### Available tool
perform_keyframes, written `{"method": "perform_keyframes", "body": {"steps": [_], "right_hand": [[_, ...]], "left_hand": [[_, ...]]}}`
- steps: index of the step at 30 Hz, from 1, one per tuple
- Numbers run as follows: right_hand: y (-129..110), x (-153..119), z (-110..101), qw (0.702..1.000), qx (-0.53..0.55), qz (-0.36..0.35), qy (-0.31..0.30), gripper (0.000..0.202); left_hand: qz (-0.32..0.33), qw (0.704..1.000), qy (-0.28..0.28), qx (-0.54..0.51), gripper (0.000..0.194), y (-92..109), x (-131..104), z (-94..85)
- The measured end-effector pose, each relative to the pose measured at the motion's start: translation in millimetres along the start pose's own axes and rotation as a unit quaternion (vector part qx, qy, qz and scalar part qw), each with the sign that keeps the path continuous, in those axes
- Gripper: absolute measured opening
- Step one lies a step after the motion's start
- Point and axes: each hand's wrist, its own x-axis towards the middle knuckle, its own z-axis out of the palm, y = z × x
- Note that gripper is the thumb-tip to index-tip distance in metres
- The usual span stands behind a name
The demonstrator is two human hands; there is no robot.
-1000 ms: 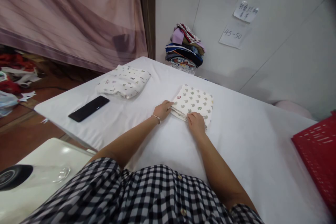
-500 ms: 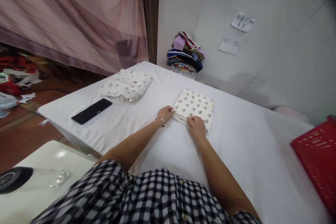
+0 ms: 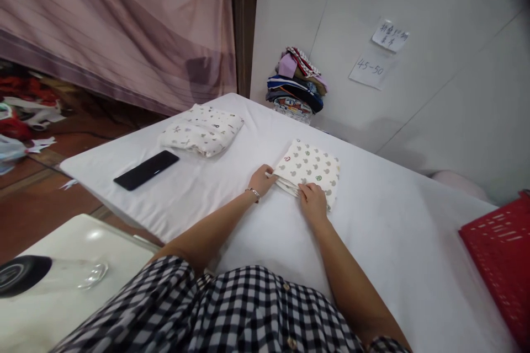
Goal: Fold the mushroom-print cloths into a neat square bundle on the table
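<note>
A folded white cloth [image 3: 310, 164] with grey and a few coloured prints lies in front of me on the white-covered table [image 3: 393, 253]. My left hand [image 3: 261, 179], with a bracelet at the wrist, pinches the cloth's near left corner. The fingers of my right hand [image 3: 313, 199] close on its near edge, right of the middle, where the folded layers part slightly. Farther left rests a second white printed cloth [image 3: 205, 131], loosely folded and touched by neither hand.
A black phone [image 3: 147, 170] lies at the table's left. Folded clothes [image 3: 296, 85] are stacked beyond the far edge by the wall. A red plastic basket [image 3: 501, 248] stands at right. On a side table [image 3: 120, 256] at lower left lies a clear bottle [image 3: 70, 276] with a dark cap.
The near edge of the cloth is lifted a little, and its layers show a wider gap. Both hands stay at almost the same places; the whole view has shifted slightly.
</note>
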Motion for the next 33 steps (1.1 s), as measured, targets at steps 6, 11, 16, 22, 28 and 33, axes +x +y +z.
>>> {"method": "perform_keyframes", "body": {"steps": [6,11,16,22,28,33], "right_hand": [[-1,0,-3,1.0,-0.018,-0.014,-0.018,0.026],[0,-2,-3,1.0,-0.017,-0.017,-0.015,0.026],[-2,-3,-2,1.0,-0.012,-0.015,-0.007,0.024],[-8,0,-7,1.0,-0.014,-0.013,-0.019,0.024],[-14,1,-10,0.999,-0.026,-0.005,-0.033,0.024],[-15,-5,-17,0.998,0.035,0.0,-0.05,0.03]], "left_hand": [[0.033,0.996,0.04,0.074,0.017,5,10,10.4],[0.049,0.988,0.055,0.135,0.004,4,10,10.2],[0.012,0.993,0.005,0.115,0.008,-1,13,1.4],[0.095,0.991,0.06,0.078,0.025,14,21,-2.5],[0.284,0.941,-0.004,0.186,0.032,28,20,23.1],[0.238,0.936,-0.062,0.251,0.04,12,25,33.0]]}}
